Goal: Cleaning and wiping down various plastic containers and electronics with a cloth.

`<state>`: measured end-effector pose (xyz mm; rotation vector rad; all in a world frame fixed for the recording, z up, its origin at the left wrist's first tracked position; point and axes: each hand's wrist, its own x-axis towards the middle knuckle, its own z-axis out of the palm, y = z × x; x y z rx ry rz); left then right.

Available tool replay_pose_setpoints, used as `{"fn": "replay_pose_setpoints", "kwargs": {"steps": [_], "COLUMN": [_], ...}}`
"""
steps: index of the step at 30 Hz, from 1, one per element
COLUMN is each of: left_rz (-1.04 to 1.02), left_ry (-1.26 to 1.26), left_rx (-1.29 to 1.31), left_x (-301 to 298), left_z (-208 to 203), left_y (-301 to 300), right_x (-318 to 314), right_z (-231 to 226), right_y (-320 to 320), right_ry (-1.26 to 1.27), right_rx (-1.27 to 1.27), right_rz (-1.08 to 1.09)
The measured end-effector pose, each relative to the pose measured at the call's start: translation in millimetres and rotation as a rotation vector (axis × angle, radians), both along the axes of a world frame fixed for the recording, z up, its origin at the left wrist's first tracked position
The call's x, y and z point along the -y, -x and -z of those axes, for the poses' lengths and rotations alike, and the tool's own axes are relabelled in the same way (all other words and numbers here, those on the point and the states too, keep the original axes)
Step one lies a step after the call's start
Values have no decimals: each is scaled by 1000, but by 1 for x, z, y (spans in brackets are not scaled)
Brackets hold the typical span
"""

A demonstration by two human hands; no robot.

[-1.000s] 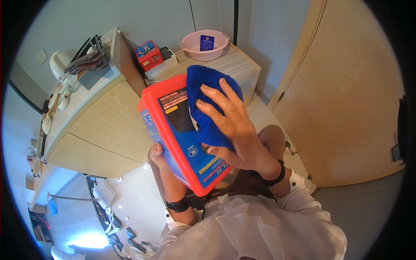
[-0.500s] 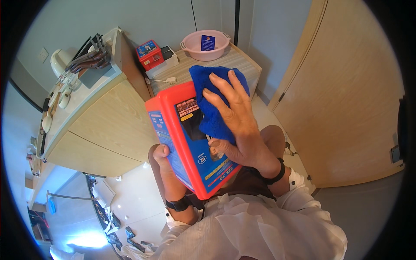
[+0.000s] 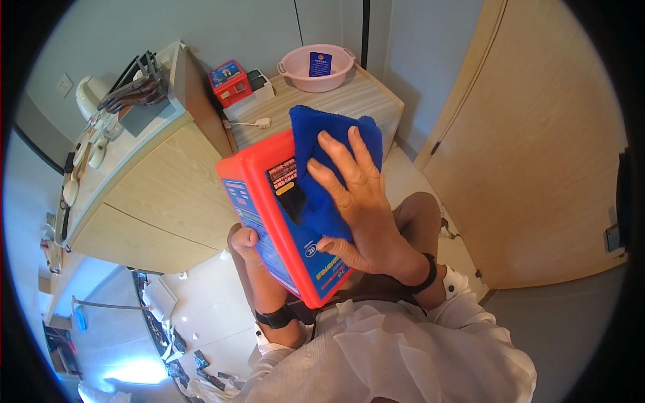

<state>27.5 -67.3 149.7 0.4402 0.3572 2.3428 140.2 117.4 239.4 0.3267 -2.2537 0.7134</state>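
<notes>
A red plastic box [image 3: 269,201] with blue labels on its faces is held tilted over my lap. My left hand [image 3: 254,256] is closed on its lower left side, the thumb bent against the label while the other fingers are hidden under the box. A blue cloth [image 3: 310,138] lies over the box's upper right face. On top of it my right hand [image 3: 366,205] presses the cloth to the face with spread fingers, its thumb at the cloth's lower edge, by the label.
A pink basin [image 3: 316,70], a smaller red box [image 3: 230,82] and a white power strip [image 3: 261,123] rest on a low wooden cabinet [image 3: 272,144] ahead. To the left stands a counter with a knife block [image 3: 144,115] and utensils. A wooden door [image 3: 531,148] is on the right.
My right hand and the cloth have slid slightly left and down across the box's face, covering more of its label. The box has shifted a little left, with my left hand still on it.
</notes>
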Motion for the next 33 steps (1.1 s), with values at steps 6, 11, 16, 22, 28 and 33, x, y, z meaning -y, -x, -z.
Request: {"fn": "replay_pose_setpoints", "kwargs": {"steps": [6,11,16,22,28,33], "left_rz": [-27,-31,117,-109,-247,-657], "left_ry": [-59,-81,-5,231,587,933], "left_rx": [-18,-90,-118,-30,-25,-99], "left_x": [-4,-8,3,-3,5,0], "left_z": [-1,-16,2,-33,-41,-45], "left_y": [3,2,11,-20,-26,-46], "right_x": [8,8,8,13,23,32], "right_z": [7,6,-3,-18,-10,2], "right_y": [-4,3,9,12,9,2], "right_ry": [-10,51,46,3,22,-12], "right_rx": [-29,-75,-146,-122,-92,-54], "right_rz": [-52,-75,-74,-51,-127,-165]}}
